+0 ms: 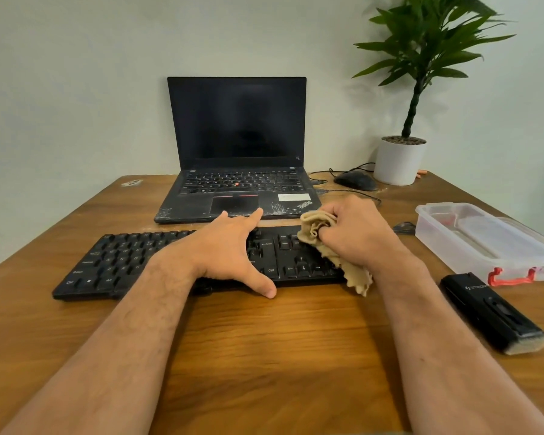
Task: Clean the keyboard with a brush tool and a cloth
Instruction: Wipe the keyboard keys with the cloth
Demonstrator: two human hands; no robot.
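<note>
A black keyboard (117,262) lies across the wooden desk (264,340) in front of me. My left hand (230,246) spans its middle, fingers on the far edge and thumb on the near edge, gripping it. My right hand (355,230) is closed around a bunched beige cloth (318,227) pressed onto the keyboard's right end, and a corner of the cloth hangs over the near edge. The black brush tool (490,312), with pale bristles at its near end, lies on the desk to the right, apart from both hands.
An open black laptop (237,142) with a dark screen stands behind the keyboard. A wired black mouse (355,180) and a potted plant (399,161) sit at the back right. A clear plastic box (484,237) with red clips stands at the right edge.
</note>
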